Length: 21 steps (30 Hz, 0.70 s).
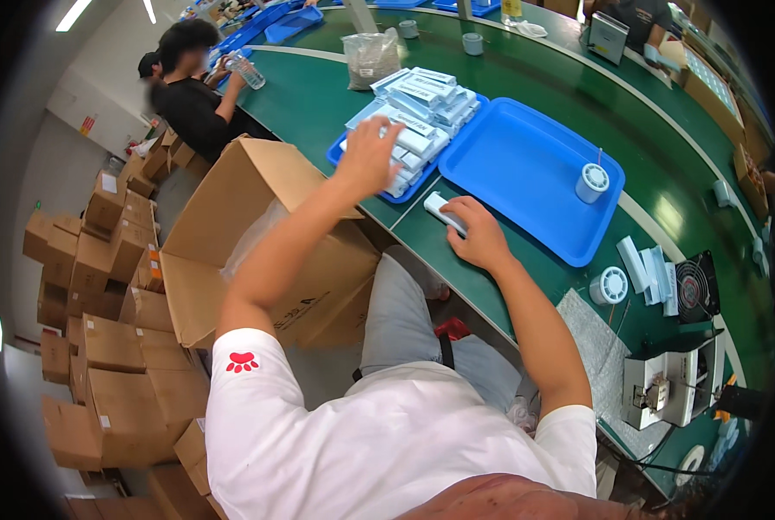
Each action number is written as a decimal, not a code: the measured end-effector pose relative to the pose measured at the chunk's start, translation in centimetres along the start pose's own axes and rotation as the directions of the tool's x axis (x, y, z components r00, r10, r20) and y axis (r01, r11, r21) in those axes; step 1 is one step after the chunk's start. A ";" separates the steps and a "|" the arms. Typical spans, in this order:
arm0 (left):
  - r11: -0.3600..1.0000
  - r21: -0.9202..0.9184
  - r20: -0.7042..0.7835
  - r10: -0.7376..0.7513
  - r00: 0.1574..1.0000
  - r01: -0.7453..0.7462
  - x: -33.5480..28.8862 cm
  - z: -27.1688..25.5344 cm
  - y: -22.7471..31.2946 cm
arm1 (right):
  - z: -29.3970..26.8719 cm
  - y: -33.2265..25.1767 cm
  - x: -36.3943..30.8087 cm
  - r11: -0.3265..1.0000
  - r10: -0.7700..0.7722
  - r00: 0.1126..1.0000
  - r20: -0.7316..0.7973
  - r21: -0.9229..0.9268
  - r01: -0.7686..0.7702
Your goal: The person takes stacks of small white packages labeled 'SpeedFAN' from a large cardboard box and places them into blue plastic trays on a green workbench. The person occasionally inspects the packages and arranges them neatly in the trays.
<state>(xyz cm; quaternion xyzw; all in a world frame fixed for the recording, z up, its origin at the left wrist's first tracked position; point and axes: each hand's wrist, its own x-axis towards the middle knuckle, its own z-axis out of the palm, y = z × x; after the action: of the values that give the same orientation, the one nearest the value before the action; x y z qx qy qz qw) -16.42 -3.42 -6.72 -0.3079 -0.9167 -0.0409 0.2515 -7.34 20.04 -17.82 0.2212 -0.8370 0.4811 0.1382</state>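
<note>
My left hand (370, 158) hangs over the left side of a pile of slim pale-blue boxes with dark print (431, 91), its fingers bent but apart. I see nothing held in it. The boxes lie stacked in a blue tray (400, 198) on the green table. In front of that tray, my right hand (479, 236) grips a white and pale-blue elongated piece (444, 212) lying at the table edge. Part of the piece is hidden under the fingers.
A second blue tray (526, 165) holds a small round fan head (592, 183). Farther right are another fan head (609, 286), pale-blue parts (649, 270), a black fan (696, 286) and a white machine (665, 386). An open carton (270, 251) stands left; a person (192, 95) sits beyond it.
</note>
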 end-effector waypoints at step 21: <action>0.780 -0.551 0.828 0.466 0.312 0.298 -25.2 29.9 24.8 | -0.6 -0.2 1.2 0.998 0.065 0.998 0.021 -0.024 -0.064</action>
<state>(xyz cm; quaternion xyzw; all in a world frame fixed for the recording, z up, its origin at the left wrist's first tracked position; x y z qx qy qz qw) 2.24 9.75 -47.01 -0.3864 -0.7952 -0.1362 -0.4469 -8.25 20.25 -16.87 0.1976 -0.8508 0.4729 0.1161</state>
